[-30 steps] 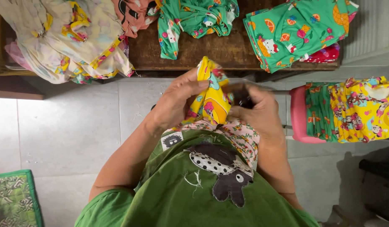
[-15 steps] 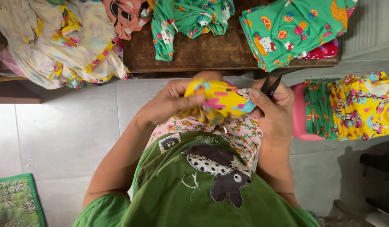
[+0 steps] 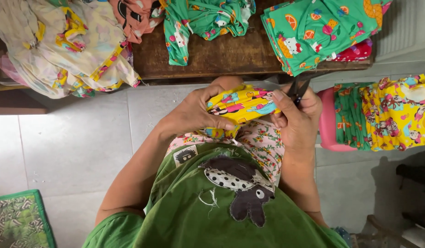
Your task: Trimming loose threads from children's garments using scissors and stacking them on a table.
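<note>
Gripping the yellow printed garment (image 3: 240, 108) crosswise between both sets of fingers, left hand (image 3: 196, 112) clamped its near end, right hand (image 3: 297, 121) pinched small black scissors (image 3: 297, 87) beside its far end.

Yellow printed cloth (image 3: 242, 108) – soft, matt, creased. Scissors (image 3: 297, 88) – dark, dull metal. Table (image 3: 221, 57) – worn brown wood. Floor (image 3: 79, 147) – smooth pale tile.

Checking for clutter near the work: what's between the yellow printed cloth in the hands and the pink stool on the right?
In the head view, only the right hand with its small dark snips sits between the yellow cloth and the pink stool.
</note>
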